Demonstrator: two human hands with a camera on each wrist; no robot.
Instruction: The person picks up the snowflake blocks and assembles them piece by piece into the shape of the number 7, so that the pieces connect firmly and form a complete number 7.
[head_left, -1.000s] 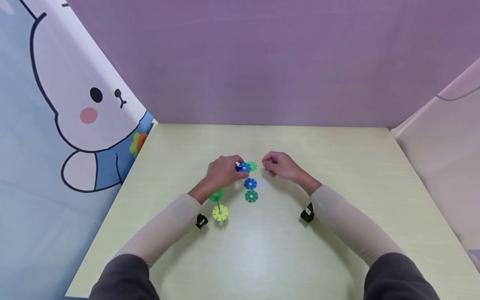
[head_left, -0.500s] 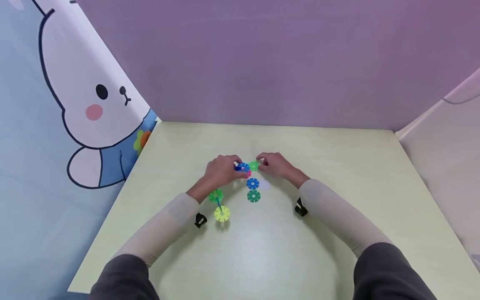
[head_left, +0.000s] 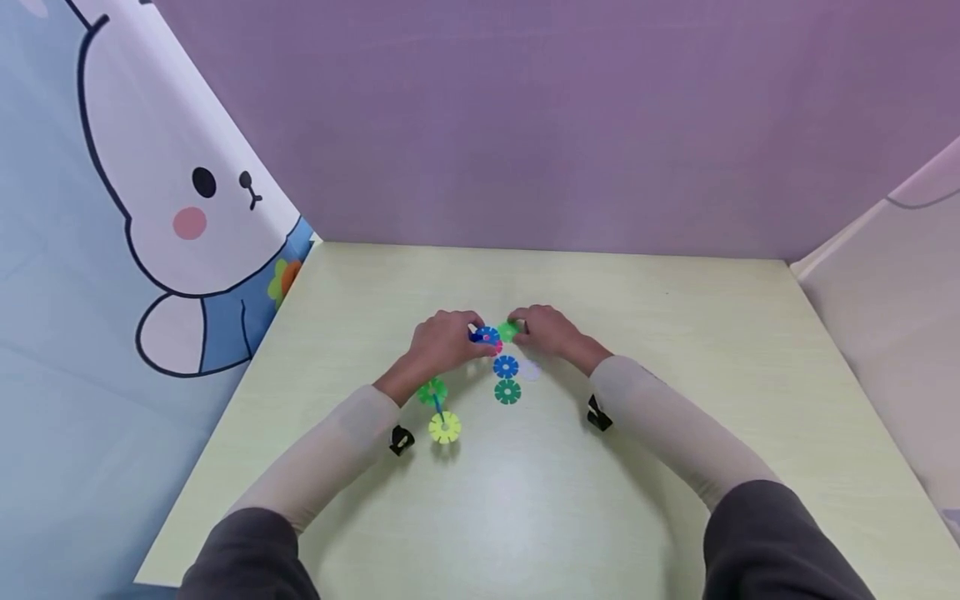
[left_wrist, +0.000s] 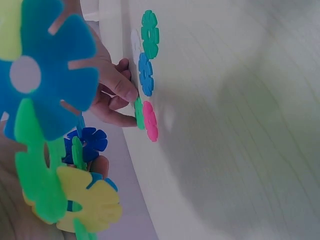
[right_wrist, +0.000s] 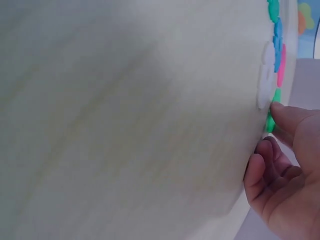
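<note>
Lt-green notched plastic disc [head_left: 507,332] on worktop [head_left: 510,492], pinched by half-curled R hand [head_left: 551,331]; L hand [head_left: 444,340], just opposite, grips linked blue/green/yellow notched plastic discs [left_wrist: 55,117]

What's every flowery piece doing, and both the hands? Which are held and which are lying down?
Left hand: gripping the linked discs.
Linked discs: joined together, held up.
Right hand: pinching the light green disc.
Light green disc: pinched; can't tell if lifted.
Pink disc: lying flat.
Blue disc: lying flat.
Dark green disc: lying flat.
White plastic: lying flat.
</note>
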